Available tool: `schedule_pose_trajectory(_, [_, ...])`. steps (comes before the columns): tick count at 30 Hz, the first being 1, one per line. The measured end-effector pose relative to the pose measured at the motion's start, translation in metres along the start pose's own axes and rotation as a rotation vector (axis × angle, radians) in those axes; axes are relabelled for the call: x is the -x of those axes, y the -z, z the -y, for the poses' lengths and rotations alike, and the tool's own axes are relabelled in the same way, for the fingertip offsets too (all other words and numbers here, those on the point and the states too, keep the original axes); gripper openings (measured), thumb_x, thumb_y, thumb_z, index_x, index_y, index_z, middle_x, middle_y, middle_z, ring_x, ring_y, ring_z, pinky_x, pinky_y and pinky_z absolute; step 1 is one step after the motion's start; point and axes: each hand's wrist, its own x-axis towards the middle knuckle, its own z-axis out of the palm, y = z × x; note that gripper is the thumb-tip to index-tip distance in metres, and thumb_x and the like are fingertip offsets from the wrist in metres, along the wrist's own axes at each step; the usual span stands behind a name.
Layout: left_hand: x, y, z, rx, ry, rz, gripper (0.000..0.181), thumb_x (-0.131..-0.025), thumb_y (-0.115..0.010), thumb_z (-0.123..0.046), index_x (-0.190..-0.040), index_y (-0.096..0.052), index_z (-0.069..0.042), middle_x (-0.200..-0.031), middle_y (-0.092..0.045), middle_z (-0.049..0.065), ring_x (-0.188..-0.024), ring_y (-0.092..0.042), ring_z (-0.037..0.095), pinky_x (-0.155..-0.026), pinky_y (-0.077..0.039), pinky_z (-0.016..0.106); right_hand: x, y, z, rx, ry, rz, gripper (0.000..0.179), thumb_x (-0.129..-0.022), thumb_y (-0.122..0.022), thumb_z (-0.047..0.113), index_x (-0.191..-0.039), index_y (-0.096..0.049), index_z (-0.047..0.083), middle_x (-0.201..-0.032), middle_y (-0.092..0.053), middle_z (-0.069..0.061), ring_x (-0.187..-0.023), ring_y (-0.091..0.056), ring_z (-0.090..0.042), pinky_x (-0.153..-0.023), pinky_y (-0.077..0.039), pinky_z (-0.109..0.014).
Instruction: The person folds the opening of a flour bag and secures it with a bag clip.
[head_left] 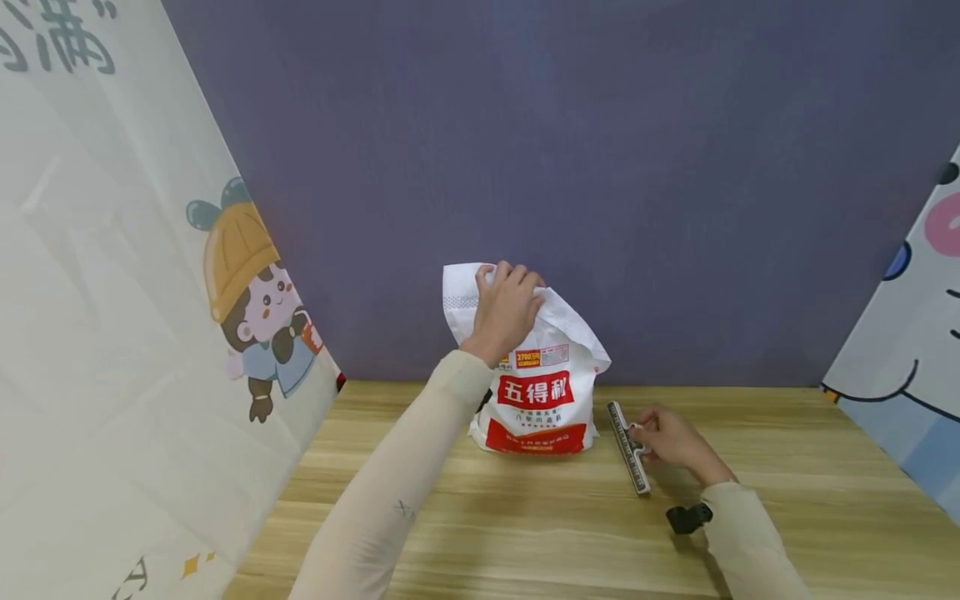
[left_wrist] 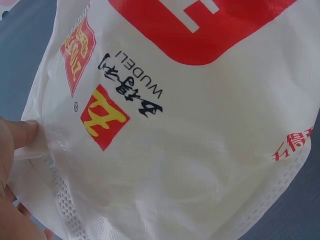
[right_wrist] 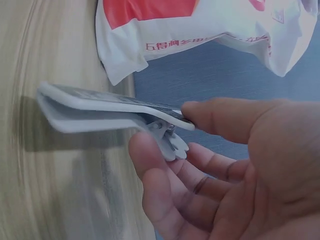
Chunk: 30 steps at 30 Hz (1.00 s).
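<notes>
A white flour bag [head_left: 540, 404] with red print stands upright on the table, its top folded over. My left hand [head_left: 508, 310] grips that folded top; in the left wrist view the thumb [left_wrist: 24, 134] presses on the bag's white plastic [left_wrist: 190, 150]. To the right of the bag, my right hand [head_left: 671, 437] pinches a long bag clip [head_left: 628, 448] by its handle. The right wrist view shows the clip [right_wrist: 100, 102] side-on, with thumb on one lever and fingers beneath the other. Its long jaws stand close together at the far end.
The wood-grain table [head_left: 465, 533] meets a dark blue-grey wall [head_left: 570, 150] just behind the bag. White panels with cartoon prints stand at the left [head_left: 112, 333] and at the right [head_left: 900, 333]. A black wrist camera [head_left: 688, 518] sits on the right sleeve.
</notes>
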Motion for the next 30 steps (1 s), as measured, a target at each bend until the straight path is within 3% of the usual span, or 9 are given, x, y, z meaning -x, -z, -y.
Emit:
schedule_pose_trajectory(4, [-0.001, 0.002, 0.000, 0.006, -0.001, 0.008, 0.023, -0.104, -0.057, -0.036, -0.120, -0.068, -0.023, -0.121, -0.068, -0.004, -0.120, -0.051, 0.019, -0.117, -0.025, 0.052, -0.001, 0.002, 0.002, -0.021, -0.001, 0.004, 0.040, -0.097, -0.065, 0.010, -0.122, -0.050, -0.018, -0.097, -0.066, -0.022, -0.071, -0.070, -0.024, -0.065, -0.061, -0.040])
schedule_pose_trajectory(15, [-0.005, 0.004, 0.000, 0.014, -0.009, -0.006, 0.022, -0.104, -0.058, -0.035, -0.120, -0.068, -0.023, -0.120, -0.068, -0.004, -0.119, -0.051, 0.019, -0.117, -0.025, 0.052, 0.000, 0.013, 0.011, 0.032, 0.065, -0.067, 0.032, -0.102, -0.059, 0.010, -0.119, -0.056, -0.017, -0.099, -0.068, -0.025, -0.082, -0.074, -0.036, -0.069, -0.061, -0.041])
schedule_pose_trajectory(21, [-0.005, 0.004, 0.000, 0.013, -0.013, 0.001, 0.023, -0.104, -0.058, -0.035, -0.120, -0.068, -0.022, -0.120, -0.068, -0.004, -0.119, -0.051, 0.019, -0.117, -0.024, 0.052, 0.002, 0.018, 0.015, 0.132, 0.083, -0.179, 0.032, -0.103, -0.058, 0.013, -0.121, -0.059, -0.013, -0.103, -0.069, -0.024, -0.087, -0.067, -0.025, -0.068, -0.051, -0.030])
schedule_pose_trajectory(30, [-0.001, 0.003, 0.000, 0.007, -0.011, 0.006, 0.022, -0.104, -0.057, -0.036, -0.119, -0.068, -0.022, -0.119, -0.067, -0.004, -0.119, -0.051, 0.019, -0.117, -0.025, 0.051, 0.002, 0.016, 0.015, 0.078, 0.108, -0.317, 0.028, -0.103, -0.057, 0.009, -0.122, -0.060, -0.011, -0.104, -0.067, -0.023, -0.079, -0.060, -0.014, -0.062, -0.049, -0.023])
